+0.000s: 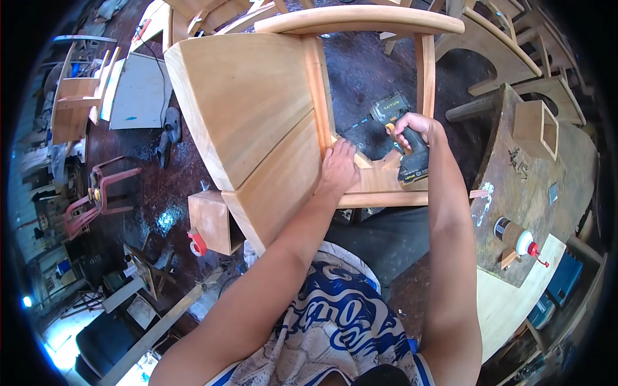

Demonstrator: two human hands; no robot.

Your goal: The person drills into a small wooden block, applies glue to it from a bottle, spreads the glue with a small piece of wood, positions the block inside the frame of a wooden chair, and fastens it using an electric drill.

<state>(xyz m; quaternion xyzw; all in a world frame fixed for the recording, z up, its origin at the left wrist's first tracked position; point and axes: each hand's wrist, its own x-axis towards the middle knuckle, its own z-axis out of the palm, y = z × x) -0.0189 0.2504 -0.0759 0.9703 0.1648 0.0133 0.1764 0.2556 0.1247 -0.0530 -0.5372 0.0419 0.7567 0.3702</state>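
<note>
A wooden chair [257,103] lies tipped in front of me, its broad panel on the left and its curved rail across the top. My left hand [339,168] is closed over a small wooden corner block [362,160] at the inner corner of the frame, fingertips at the upright's edge. In my right hand [415,128] is a dark cordless drill [391,108], held by its grip with a finger near the yellow trigger. Its long bit points left toward the upright, above my left fingers. The palm side of my left hand is hidden.
A worn workbench [508,193] on the right bears a wooden box [536,128], a pile of screws [518,163] and a red-capped glue bottle [517,237]. Left of the chair stand a wooden box with a red tape dispenser [197,242] and a red plastic stool [96,193].
</note>
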